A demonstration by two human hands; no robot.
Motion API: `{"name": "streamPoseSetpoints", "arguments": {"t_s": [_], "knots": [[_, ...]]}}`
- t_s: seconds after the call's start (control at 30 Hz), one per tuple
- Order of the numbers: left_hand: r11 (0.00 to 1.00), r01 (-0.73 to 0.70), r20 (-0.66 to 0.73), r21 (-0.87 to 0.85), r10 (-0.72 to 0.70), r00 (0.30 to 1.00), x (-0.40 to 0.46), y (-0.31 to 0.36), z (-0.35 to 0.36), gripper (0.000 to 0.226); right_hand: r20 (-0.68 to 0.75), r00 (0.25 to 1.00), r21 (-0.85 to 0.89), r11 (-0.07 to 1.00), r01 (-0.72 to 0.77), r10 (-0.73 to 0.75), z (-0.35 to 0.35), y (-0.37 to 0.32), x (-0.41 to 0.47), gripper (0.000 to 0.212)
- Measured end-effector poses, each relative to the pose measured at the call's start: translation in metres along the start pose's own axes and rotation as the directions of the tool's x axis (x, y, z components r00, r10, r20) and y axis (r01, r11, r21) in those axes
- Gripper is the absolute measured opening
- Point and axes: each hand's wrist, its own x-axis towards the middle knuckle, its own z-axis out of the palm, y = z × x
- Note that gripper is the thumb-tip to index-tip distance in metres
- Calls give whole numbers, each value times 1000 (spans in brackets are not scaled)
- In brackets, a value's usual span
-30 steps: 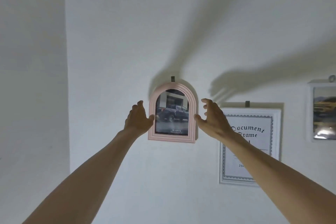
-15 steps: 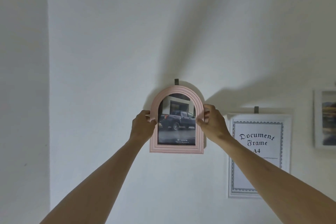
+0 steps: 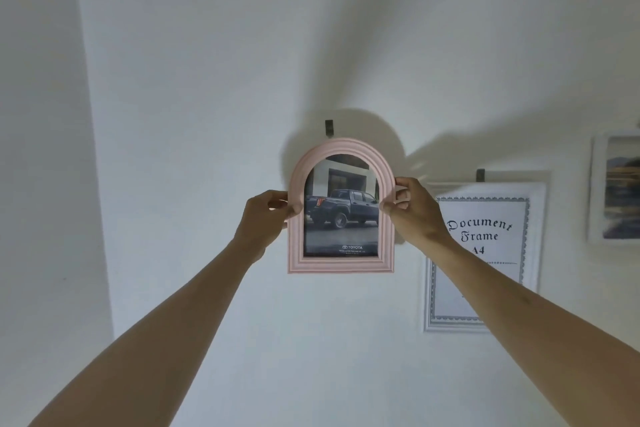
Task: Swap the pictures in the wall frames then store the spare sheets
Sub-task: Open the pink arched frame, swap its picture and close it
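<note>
Both arms reached up to a white wall (image 3: 207,80). Pink frame (image 3: 341,267), arched top, upright, held at mid-height on both sides. Left hand (image 3: 265,222) pinched the frame's left edge, thumb on the front face, fingers (image 3: 277,196) curled behind the rim. Right hand (image 3: 414,210) pinched the right edge the same way, thumb tip on the front, fingers (image 3: 401,196) wrapped round the back. Picture (image 3: 341,211) inside the frame showed a dark pickup truck by a building, white logo text along the bottom. Dark hook (image 3: 328,128) on the wall sat just above the arch top; could not tell whether the frame was hanging on it or clear of it. Frame cast a round shadow on the wall behind, up and to the right.

Right of the pink frame, partly behind the right forearm: white frame (image 3: 485,324) with a certificate-style sheet (image 3: 485,229) with an ornate border, reading "Document Frame A4", its own dark hook (image 3: 480,175) above it. Third frame (image 3: 595,191) at the far right edge, cut off by the view, blurred landscape-like picture inside.
</note>
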Motion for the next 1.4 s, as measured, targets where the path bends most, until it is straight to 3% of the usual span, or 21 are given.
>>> {"name": "streamPoseSetpoints", "arguments": {"t_s": [0.13,0.27,0.4,0.53,0.77,0.93,1.07,1.2,1.33,1.4], "knots": [[989,87,50,-121,-81,995,-38,1,7,31,64,997,33,998,-54,51,-16,14,-26,38],[986,134,39,-101,-130,991,-77,-7,20,28,136,983,15,992,-127,124,-29,36,-53,52],[985,167,7,-43,-167,986,-114,-21,36,24,188,969,-45,987,-153,159,-31,62,-87,50],[980,182,-49,76,-179,983,-155,-35,56,24,210,963,-147,980,-138,167,-35,79,-128,57],[915,201,-82,350,-183,980,-233,-70,103,18,399,865,14,942,-336,303,-35,78,-194,52],[841,120,-28,528,-123,992,-282,-91,154,14,463,779,56,863,-502,423,-29,91,-220,34],[797,63,-2,600,-78,997,-315,-110,189,16,467,704,64,774,-630,535,-32,111,-235,60],[802,-49,123,595,-30,992,-344,-132,214,32,463,658,36,729,-684,594,-45,134,-254,45],[717,-243,315,654,35,948,-363,-153,217,47,503,585,29,664,-747,636,-66,153,-264,37],[722,-218,326,656,-11,945,-366,-161,209,48,550,554,53,636,-770,625,-77,162,-268,36]]}}
